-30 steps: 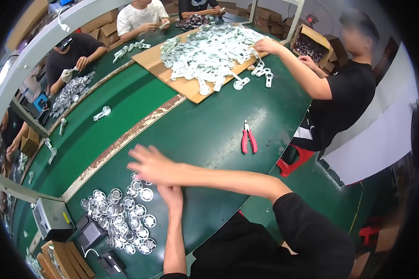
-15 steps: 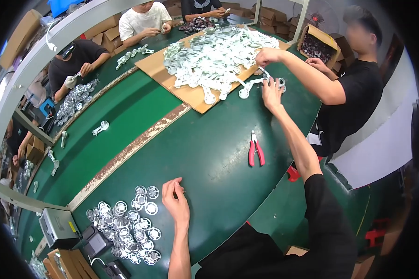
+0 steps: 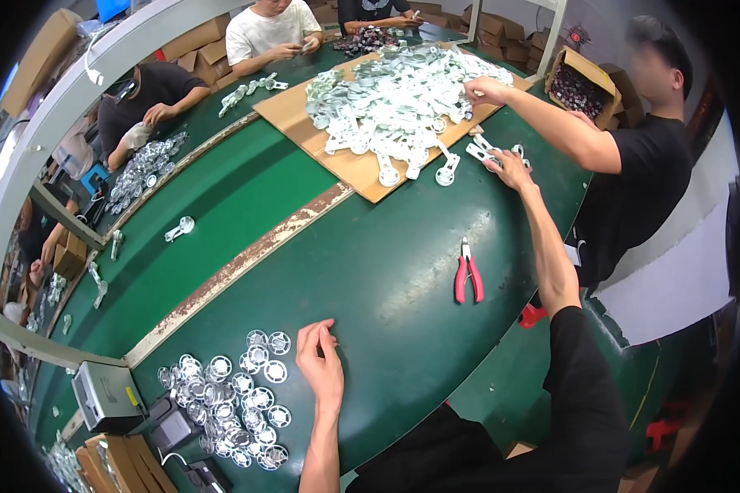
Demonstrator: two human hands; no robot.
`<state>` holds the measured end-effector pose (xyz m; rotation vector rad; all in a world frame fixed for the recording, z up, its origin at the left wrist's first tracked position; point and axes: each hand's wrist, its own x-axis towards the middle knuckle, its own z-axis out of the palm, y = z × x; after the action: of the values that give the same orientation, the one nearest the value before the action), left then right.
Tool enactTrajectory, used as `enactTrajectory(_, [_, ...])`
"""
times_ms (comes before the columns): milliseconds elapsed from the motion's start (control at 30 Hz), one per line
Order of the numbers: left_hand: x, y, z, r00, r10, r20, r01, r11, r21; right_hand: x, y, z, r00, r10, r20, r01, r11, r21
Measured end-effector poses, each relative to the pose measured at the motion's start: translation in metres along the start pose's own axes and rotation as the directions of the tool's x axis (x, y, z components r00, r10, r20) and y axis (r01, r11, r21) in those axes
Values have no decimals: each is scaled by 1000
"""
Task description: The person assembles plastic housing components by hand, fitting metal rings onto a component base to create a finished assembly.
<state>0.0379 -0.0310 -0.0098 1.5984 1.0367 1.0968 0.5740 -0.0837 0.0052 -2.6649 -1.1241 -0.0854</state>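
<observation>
Head view: the right hand (image 3: pixel 511 168) reaches across the table (image 3: pixel 386 271) to a few loose white parts (image 3: pixel 478 151) beside the cardboard sheet (image 3: pixel 281 113).
Right hand: fingers bent down over those parts, touching or just above them; whether they pinch one, I cannot tell.
Left hand: fingers loosely curled, nothing seen in them, just beside the spoked discs (image 3: pixel 230 411).
White parts: the loose ones lie near the large pile (image 3: pixel 386 90).
Red pliers: lying on the table (image 3: pixel 469 279), apart from both hands.
Step in hand: seemingly picking up a white part.
Next move: likely calls for a secure finger grip, clear of the co-worker's arm (image 3: pixel 563 131).
</observation>
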Motion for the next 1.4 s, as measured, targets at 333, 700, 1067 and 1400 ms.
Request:
enactTrajectory(333, [1,3,-1,999,32,19,-33,999,34,-121,-25,4,822,-240,-516,271,962,-15])
enactTrajectory(700, [2,-2,-3,960,79,-269,-112,988,-110,-274,-257,-1,718,-593,-364,696,602,391])
enactTrajectory(1067, [3,-3,-9,977,27,-209,-20,999,35,-253,-296,-8,608,-778,-156,678,407,612])
enactTrajectory(1400, [4,-5,-9,970,148,-191,-107,972,211,-58,-153,-5,998,-52,-44,55,996,73])
